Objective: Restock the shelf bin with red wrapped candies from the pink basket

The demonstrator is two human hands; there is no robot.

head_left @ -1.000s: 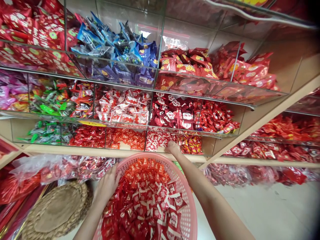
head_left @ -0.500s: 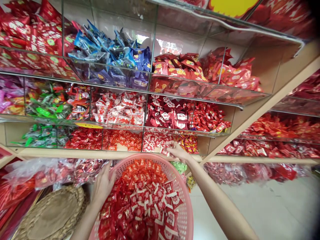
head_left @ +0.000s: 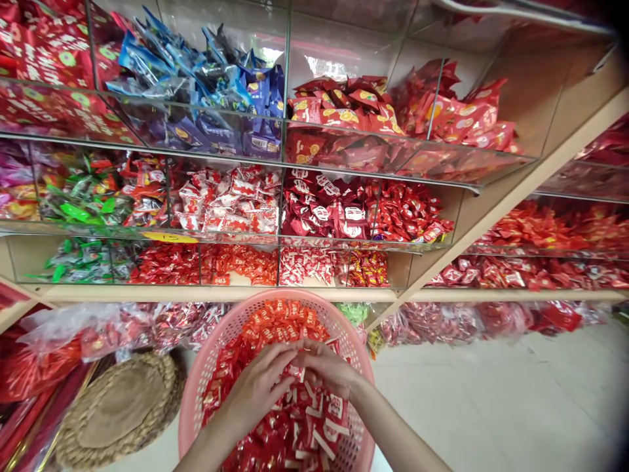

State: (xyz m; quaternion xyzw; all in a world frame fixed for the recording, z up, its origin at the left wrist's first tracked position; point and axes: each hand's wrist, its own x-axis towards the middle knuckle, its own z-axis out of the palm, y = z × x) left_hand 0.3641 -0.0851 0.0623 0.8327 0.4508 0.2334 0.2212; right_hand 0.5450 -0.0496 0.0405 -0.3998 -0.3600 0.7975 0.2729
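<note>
Both my hands are over a pink plastic basket with a perforated wall, filled with wrapped candies. My left hand reaches in from the left, its fingers apart. From the right, my right hand meets it with curled fingers; what they hold, if anything, is hidden. A small red-and-white wrapped candy shows between the hands; I cannot tell whether it is held. Orange-red candies lie at the basket's far side, and red-and-white ones nearer me.
Glass-fronted shelves of candies rise ahead, with a wooden ledge just behind the basket. A bin of small red-and-white candies sits beyond it. A woven mat lies at left, bagged candies stand under the right shelf, and pale floor shows.
My right hand has come back from the lowest shelf bin, where it held small wrapped candies, to above the basket. My left hand has left the basket's rim and moved over the candies.
</note>
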